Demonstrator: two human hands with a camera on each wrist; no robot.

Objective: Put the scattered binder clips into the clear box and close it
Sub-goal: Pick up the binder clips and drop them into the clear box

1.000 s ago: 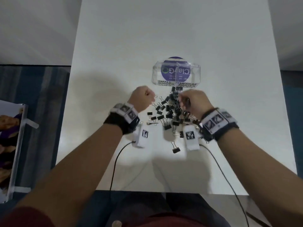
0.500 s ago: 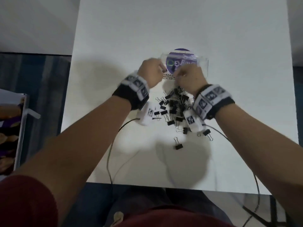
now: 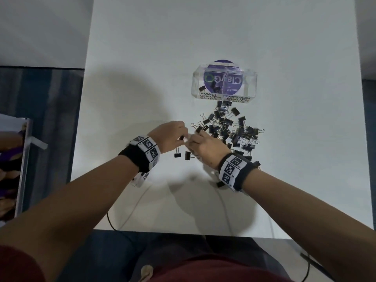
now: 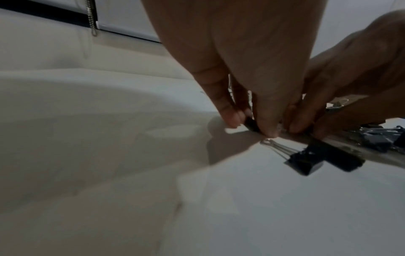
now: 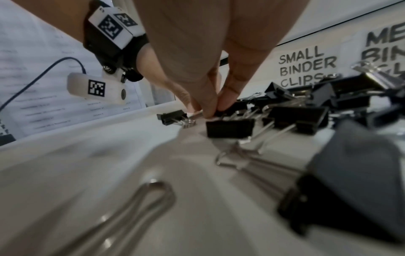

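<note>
White rectangular table (image 3: pixel 223 33), head view: near edge runs just ahead of the person's lap, left edge borders a blue-grey striped floor (image 3: pixel 50 110), and bare surface stretches wide beyond and to both sides of the work area. Clear plastic box with a purple round label (image 3: pixel 223 81) sits right of table centre, long axis running left to right, divided by a middle wall into two compartments; printed text reads "SMALL BINDER CLIPS" on the left half and "MEDIUM BINDER CLIPS" on the right. A few clips already lie in the left compartment; whether a lid is on cannot be told. Heap of black binder clips with silver wire handles (image 3: pixel 230 127) spreads from just below the box's near wall toward the person, handles pointing every way. Two stray black clips (image 3: pixel 184 155) lie at the heap's left fringe, between the wrists. Left hand (image 3: pixel 169 137) is at the heap's left edge, fingertips curled down and pinching a small black clip (image 4: pixel 251 123) against the table. Right hand (image 3: pixel 205 146) is touching the left one, thumb and forefinger pressed together on another small black clip (image 5: pixel 230 106). Both wrists wear black bands with white coded tags (image 3: pixel 232 169). Thin cables (image 3: pixel 130 210) trail from the wrists over the near edge.
</note>
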